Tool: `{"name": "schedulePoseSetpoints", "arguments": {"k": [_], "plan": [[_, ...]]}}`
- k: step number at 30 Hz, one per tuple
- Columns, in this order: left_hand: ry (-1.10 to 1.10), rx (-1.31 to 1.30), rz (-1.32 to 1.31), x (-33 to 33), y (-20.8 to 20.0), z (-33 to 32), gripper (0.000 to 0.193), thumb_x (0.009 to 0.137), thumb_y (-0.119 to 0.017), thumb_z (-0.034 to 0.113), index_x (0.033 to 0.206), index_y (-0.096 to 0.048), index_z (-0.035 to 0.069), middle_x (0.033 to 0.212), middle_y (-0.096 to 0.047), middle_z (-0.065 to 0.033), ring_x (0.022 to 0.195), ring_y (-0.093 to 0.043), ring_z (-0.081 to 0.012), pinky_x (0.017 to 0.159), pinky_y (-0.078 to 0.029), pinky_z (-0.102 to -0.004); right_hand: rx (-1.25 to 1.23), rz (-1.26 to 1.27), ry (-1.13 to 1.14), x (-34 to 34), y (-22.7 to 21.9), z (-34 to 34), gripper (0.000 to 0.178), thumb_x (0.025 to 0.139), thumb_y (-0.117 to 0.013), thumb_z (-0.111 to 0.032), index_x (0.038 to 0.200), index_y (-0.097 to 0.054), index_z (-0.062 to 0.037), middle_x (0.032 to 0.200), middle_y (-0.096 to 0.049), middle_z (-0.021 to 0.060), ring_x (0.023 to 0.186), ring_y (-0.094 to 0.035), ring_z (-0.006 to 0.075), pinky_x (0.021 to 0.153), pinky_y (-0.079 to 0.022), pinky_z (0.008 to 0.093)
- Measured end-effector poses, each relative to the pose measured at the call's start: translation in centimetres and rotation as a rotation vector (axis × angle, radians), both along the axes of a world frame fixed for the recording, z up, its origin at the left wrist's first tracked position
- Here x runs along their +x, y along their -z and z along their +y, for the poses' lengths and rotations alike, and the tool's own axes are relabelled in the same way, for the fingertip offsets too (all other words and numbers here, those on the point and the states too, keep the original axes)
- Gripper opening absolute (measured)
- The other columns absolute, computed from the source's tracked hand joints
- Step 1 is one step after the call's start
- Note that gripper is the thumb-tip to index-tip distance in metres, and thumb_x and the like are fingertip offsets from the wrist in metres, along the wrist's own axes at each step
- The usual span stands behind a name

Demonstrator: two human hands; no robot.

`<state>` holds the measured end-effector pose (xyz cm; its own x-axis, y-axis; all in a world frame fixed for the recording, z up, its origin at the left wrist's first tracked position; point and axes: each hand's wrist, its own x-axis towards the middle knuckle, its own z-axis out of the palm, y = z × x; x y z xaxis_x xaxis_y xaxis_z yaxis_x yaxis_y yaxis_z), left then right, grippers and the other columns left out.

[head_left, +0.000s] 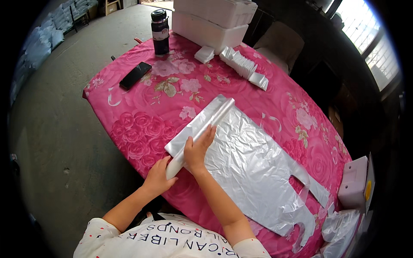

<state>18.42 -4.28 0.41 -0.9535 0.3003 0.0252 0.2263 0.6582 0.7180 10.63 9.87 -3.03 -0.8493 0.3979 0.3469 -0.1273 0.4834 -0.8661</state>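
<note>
On the pink floral tablecloth [142,129], a clear plastic carrier bag [254,167] lies flat, its bottom edge rolled into a tube. Left hand [158,177] curls its fingers around the tube's near end; right hand [197,150] presses down with fingers together atop the roll.

Bag [254,167] on table [142,129], phone [135,75] behind

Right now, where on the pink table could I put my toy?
Bare flowered cloth lies between the black phone and the rolled plastic, and between the dark bottle and that roll. The near side is crowded: both hands and the flat silver bag.
</note>
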Motion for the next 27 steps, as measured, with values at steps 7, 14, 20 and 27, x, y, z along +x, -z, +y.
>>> {"name": "schedulePoseSetpoints", "arguments": {"k": [7,14,20,27], "plan": [[0.183,0.517,-0.375,1.5,-1.5,2.3,0.056,0.072,-0.073,0.021,0.119,-0.051,-0.001,0.099,-0.06,-0.0156,0.084,-0.061,-0.0221,0.078,-0.047,-0.0292,-1.06,-0.135,-0.288,2.9,-4.8,3.9,0.064,0.08,-0.064,-0.022,0.129,-0.029,0.001,0.108,-0.051,0.0146,0.096,-0.055,0.023,0.083,-0.046,0.035],[0.508,1.207,-1.29,1.7,-3.6,4.3,0.064,0.075,-0.068,0.037,0.12,-0.047,-0.003,0.1,-0.059,-0.0121,0.087,-0.06,-0.0155,0.076,-0.05,-0.03,-1.286,-0.03,-0.435,7.5,-11.0,7.3,0.06,0.077,-0.067,-0.025,0.121,-0.036,0.0006,0.084,-0.054,0.0063,0.075,-0.056,0.015,0.069,-0.049,0.0286],[0.424,0.755,-1.048,3.5,-4.7,7.7,0.055,0.071,-0.075,0.031,0.108,-0.05,0.001,0.083,-0.058,-0.0049,0.066,-0.058,-0.0126,0.062,-0.049,-0.0279,-1.212,0.007,-0.332,10.1,-11.0,9.6,0.065,0.074,-0.07,-0.021,0.12,-0.033,0.0043,0.082,-0.054,0.0082,0.074,-0.057,0.0156,0.068,-0.049,0.0283],[0.555,1.01,-1.413,4.3,-4.1,8.1,0.058,0.067,-0.076,0.037,0.106,-0.05,0.003,0.076,-0.053,-0.0025,0.061,-0.053,-0.0107,0.054,-0.047,-0.0248,-1.285,-0.023,-0.295,12.6,-10.3,9.5,0.06,0.077,-0.068,-0.024,0.12,-0.034,0.0,0.085,-0.054,0.0064,0.077,-0.056,0.014,0.071,-0.049,0.0279]]}}
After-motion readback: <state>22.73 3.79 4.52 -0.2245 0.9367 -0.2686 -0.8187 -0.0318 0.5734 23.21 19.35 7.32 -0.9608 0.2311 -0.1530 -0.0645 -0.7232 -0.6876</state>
